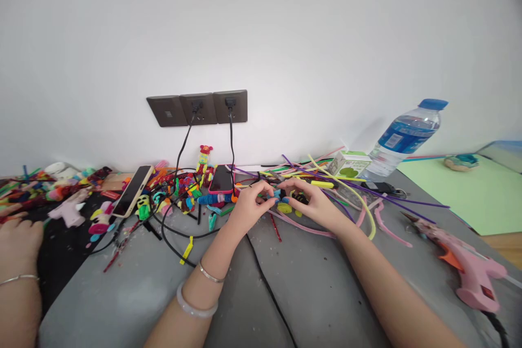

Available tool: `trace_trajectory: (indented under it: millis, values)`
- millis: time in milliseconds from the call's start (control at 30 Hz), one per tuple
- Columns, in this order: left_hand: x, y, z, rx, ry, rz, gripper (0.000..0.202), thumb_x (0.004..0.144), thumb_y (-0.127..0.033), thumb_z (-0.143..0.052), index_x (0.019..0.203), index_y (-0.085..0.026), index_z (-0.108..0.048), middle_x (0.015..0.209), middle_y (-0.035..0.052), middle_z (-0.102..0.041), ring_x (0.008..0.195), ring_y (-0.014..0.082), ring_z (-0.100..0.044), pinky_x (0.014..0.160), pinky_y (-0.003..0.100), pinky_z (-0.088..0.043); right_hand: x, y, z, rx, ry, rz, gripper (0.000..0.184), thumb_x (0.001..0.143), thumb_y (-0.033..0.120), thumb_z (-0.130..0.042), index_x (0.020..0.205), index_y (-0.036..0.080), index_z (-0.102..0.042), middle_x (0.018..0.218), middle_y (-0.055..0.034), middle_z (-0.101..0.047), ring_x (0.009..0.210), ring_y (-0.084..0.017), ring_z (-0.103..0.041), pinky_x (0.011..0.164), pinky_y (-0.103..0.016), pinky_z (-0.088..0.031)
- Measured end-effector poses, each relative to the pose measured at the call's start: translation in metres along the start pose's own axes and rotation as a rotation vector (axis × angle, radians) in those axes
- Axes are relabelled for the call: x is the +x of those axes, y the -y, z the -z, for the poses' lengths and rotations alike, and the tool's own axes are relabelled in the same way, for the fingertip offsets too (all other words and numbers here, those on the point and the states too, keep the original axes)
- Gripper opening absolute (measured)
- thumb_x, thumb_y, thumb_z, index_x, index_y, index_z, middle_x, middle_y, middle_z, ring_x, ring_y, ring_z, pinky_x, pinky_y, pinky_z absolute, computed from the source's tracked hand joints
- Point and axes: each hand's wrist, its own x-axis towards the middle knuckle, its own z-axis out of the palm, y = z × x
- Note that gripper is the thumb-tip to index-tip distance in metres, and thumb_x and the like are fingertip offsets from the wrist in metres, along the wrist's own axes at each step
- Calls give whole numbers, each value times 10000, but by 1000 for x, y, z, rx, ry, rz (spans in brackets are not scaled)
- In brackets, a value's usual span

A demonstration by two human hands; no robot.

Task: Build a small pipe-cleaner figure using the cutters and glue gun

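Observation:
My left hand (pixel 249 205) is closed in a pinch on a small blue and black piece (pixel 279 194), which looks like pipe cleaner. From the other side, my right hand (pixel 313 204) pinches the same piece, thumb and index finger close together. The fingers partly hide it, so its shape is unclear. Just under the fingertips are yellow-green pieces (pixel 284 208). Pink, purple and yellow pipe cleaners (pixel 369 212) lie beyond and beside my right hand. A short red glitter strip (pixel 275 228) rests on the grey table between my forearms.
At right lie a pink glue gun (pixel 468 266), a tilted-looking water bottle (pixel 405 136), keys (pixel 383 189) and a small box (pixel 349 165). Leftward are two phones (pixel 134 190), pipe-cleaner figures (pixel 101 217), another glue gun (pixel 70 209) and black cables (pixel 267 283). Another person's hand (pixel 19 244) is far left.

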Motion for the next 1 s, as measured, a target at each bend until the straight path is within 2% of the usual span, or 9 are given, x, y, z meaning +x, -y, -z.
trace_trajectory:
  millis: [200, 300, 567, 800, 1000]
  values:
    - [0, 0, 0, 66, -15, -80, 46, 798, -158, -595, 806, -190, -563, 902, 32, -631, 804, 144, -604, 627, 210, -492, 1, 0, -4, 30, -2, -39, 219, 854, 334, -578, 1039, 223, -615, 868, -43, -676, 790, -203, -630, 684, -325, -498]
    - [1, 0, 0, 72, -23, -103, 58, 788, -148, -602, 795, -187, -560, 885, 28, -605, 766, 131, -584, 600, 201, -487, 1, 0, -8, 50, -24, -55, 227, 851, 338, -581, 1033, 208, -618, 843, -38, -660, 744, -183, -609, 642, -301, -482]
    - [0, -3, -3, 7, -40, -142, 88, 780, -139, -619, 784, -187, -545, 933, 37, -548, 792, 129, -583, 595, 199, -525, 2, -4, -13, 177, -44, -110, 253, 848, 346, -574, 1062, 217, -611, 913, -50, -663, 817, -195, -635, 702, -312, -525]
    - [-1, -4, -4, 33, -57, -156, 101, 782, -114, -606, 762, -187, -540, 914, 30, -533, 764, 120, -563, 605, 200, -521, 2, -3, -13, 170, -56, -94, 263, 860, 361, -562, 1071, 216, -619, 874, -46, -658, 746, -179, -617, 639, -295, -525]
    - [-1, -2, -4, 58, -70, -169, 122, 773, -105, -623, 761, -189, -536, 918, 28, -538, 763, 123, -561, 642, 218, -509, 1, -4, -15, 140, -52, -96, 262, 864, 358, -567, 1082, 218, -610, 959, -59, -676, 810, -196, -641, 708, -325, -534]
